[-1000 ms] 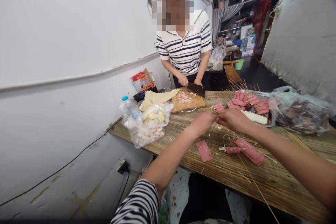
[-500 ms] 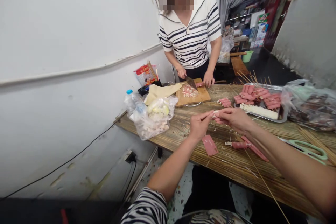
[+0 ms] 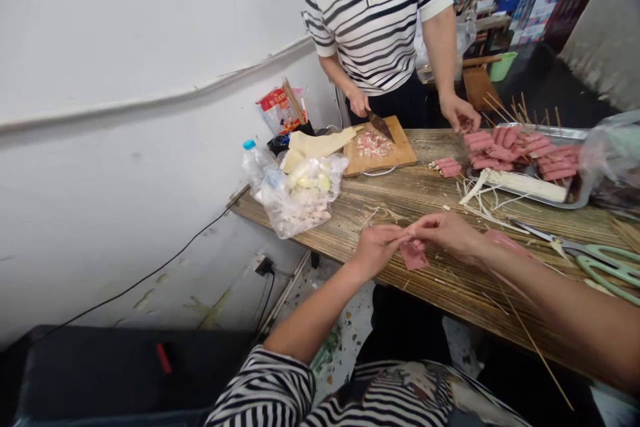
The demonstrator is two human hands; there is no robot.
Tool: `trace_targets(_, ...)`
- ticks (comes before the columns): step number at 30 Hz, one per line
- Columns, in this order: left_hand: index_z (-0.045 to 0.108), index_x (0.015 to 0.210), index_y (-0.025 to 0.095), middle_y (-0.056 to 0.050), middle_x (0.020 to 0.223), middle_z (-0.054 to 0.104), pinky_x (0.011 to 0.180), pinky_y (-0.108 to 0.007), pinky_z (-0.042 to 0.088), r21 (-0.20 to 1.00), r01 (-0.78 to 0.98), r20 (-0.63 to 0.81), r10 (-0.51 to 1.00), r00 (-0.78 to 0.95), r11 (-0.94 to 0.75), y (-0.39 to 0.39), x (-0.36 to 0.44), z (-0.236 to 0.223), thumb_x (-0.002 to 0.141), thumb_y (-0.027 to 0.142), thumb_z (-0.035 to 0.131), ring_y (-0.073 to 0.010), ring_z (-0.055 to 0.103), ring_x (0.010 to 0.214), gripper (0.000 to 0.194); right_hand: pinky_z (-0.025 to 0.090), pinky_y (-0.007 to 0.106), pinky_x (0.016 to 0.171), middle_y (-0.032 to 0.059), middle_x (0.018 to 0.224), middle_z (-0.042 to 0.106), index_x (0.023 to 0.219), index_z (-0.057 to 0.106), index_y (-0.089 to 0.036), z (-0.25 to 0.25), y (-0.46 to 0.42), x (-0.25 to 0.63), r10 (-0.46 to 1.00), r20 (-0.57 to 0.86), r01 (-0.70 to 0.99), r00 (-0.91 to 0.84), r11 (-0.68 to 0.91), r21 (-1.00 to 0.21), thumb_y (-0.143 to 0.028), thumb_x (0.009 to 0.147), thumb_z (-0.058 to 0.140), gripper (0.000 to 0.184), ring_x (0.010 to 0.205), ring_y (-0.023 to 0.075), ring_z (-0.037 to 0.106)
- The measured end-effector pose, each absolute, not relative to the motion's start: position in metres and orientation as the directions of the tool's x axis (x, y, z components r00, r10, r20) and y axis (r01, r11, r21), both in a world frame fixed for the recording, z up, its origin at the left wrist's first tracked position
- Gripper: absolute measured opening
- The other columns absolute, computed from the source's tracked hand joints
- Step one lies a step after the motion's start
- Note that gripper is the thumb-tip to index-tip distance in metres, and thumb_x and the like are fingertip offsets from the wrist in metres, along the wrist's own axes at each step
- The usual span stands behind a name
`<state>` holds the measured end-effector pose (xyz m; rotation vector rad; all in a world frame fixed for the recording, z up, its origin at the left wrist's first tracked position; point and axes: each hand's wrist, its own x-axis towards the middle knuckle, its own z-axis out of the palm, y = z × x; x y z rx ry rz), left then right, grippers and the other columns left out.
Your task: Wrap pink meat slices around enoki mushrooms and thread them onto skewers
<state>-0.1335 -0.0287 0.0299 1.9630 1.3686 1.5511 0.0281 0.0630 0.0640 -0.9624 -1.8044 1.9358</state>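
Note:
My left hand and my right hand meet fingertip to fingertip at the near side of the table. Both are closed in a pinch on a small pale bit of enoki mushrooms, mostly hidden by the fingers. Just under the fingertips, a flat pink meat slice lies on the wood, partly covered. Beyond my right hand are loose white enoki strands and a thick enoki bunch on the tray edge. More pink slices lie partly behind my right forearm.
A metal tray holds several skewered pink rolls. Green-handled scissors lie at right. Opposite, a co-worker holds a cleaver on a cutting board, the other hand at the rolls. A plastic bag and a bottle stand left.
My pinched hands have come down over the pink slice. The co-worker's free hand has gone from the cutting board to the skewered rolls. The view has tilted downward.

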Motion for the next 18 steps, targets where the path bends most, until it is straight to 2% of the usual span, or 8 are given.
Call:
trace_targets(2, 0.077, 0.090, 0.020, -0.006, 0.089, 0.077, 0.072, -0.027, 0.059, 0.722, 0.497, 0.591, 0.803, -0.081, -0.481, -0.032, -0.129, 0.014, 0.086, 0.029, 0.066, -0.0160, 0.073, 0.078, 0.015, 0.049, 0.026, 0.058, 0.0019, 0.061, 0.067, 0.070, 0.068, -0.017, 0.055, 0.061, 0.032, 0.636, -0.200, 0.281, -0.745, 0.028, -0.959, -0.048, 0.068, 0.073, 0.031, 0.056, 0.0138, 0.060)
trace_targets(4, 0.077, 0.087, 0.019, -0.006, 0.087, 0.077, 0.074, -0.029, 0.059, 0.683, 0.555, 0.618, 0.781, -0.091, -0.475, -0.034, -0.126, 0.000, 0.086, 0.030, 0.065, -0.0168, 0.073, 0.079, 0.016, 0.045, 0.027, 0.058, 0.0015, 0.062, 0.066, 0.069, 0.067, -0.019, 0.046, 0.059, 0.038, 0.616, -0.092, 0.325, -0.782, 0.278, -0.904, -0.047, 0.077, 0.064, 0.030, 0.057, 0.0144, 0.059)
trace_targets(7, 0.075, 0.086, 0.017, -0.007, 0.086, 0.076, 0.075, -0.031, 0.058, 0.531, 0.673, 0.665, 0.745, 0.045, -0.515, -0.035, -0.124, -0.015, 0.091, 0.028, 0.059, -0.0169, 0.072, 0.081, 0.020, 0.043, 0.029, 0.065, 0.0039, 0.071, 0.068, 0.074, 0.069, -0.020, 0.033, 0.059, 0.048, 0.536, 0.135, 0.292, -0.834, 0.635, -0.715, -0.037, 0.087, 0.053, 0.027, 0.065, 0.0157, 0.058)
trace_targets(9, 0.074, 0.088, 0.016, -0.008, 0.089, 0.076, 0.077, -0.032, 0.057, 0.433, 0.725, 0.665, 0.733, 0.144, -0.535, -0.036, -0.124, -0.018, 0.094, 0.025, 0.053, -0.0164, 0.071, 0.083, 0.023, 0.040, 0.031, 0.070, 0.0058, 0.074, 0.068, 0.077, 0.069, -0.020, 0.027, 0.060, 0.053, 0.421, 0.250, 0.218, -0.872, 0.791, -0.571, -0.032, 0.092, 0.048, 0.028, 0.070, 0.0165, 0.057)
trace_targets(13, 0.071, 0.090, 0.016, -0.007, 0.091, 0.074, 0.077, -0.032, 0.055, 0.311, 0.789, 0.645, 0.727, 0.234, -0.530, -0.035, -0.123, -0.018, 0.096, 0.023, 0.048, -0.0163, 0.069, 0.085, 0.025, 0.035, 0.031, 0.070, 0.0065, 0.075, 0.066, 0.079, 0.067, -0.019, 0.018, 0.062, 0.058, 0.230, 0.364, 0.105, -0.902, 0.937, -0.333, -0.025, 0.097, 0.039, 0.034, 0.071, 0.0162, 0.052)
trace_targets(18, 0.070, 0.093, 0.016, -0.008, 0.091, 0.073, 0.075, -0.032, 0.053, 0.209, 0.823, 0.612, 0.727, 0.312, -0.528, -0.038, -0.123, -0.019, 0.097, 0.023, 0.047, -0.0156, 0.066, 0.082, 0.024, 0.034, 0.033, 0.072, 0.0100, 0.087, 0.067, 0.092, 0.066, -0.016, 0.011, 0.059, 0.063, 0.074, 0.415, 0.017, -0.907, 0.990, -0.139, -0.022, 0.099, 0.033, 0.035, 0.078, 0.0181, 0.049)
